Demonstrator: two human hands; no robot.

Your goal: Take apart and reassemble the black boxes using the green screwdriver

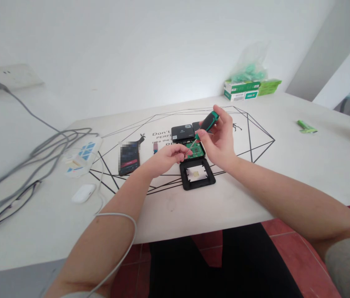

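Observation:
My right hand [221, 142] is closed round the black and green handle of a screwdriver [209, 121], which slants down to the left. The fingers of my left hand [168, 158] are pinched at the tip of its shaft; whatever lies between them is hidden. Below the tip, a green circuit board [197, 151] sits in an open black case, partly covered by my left fingers. Nearer me lies a black square cover [197, 174] with a pale plate in its middle. Behind the board rests a flat black box [182, 133] with labels, and another dark piece is partly hidden by my right hand.
Left of my hands lie a phone [129, 158] and a small reddish bit-like piece [155, 147]. Further left are a power strip [86, 155], a white earbud case [83, 193], glasses [15, 205] and grey cables. Boxes [241, 87] stand at the back right; a green wrapper [307, 126] lies right.

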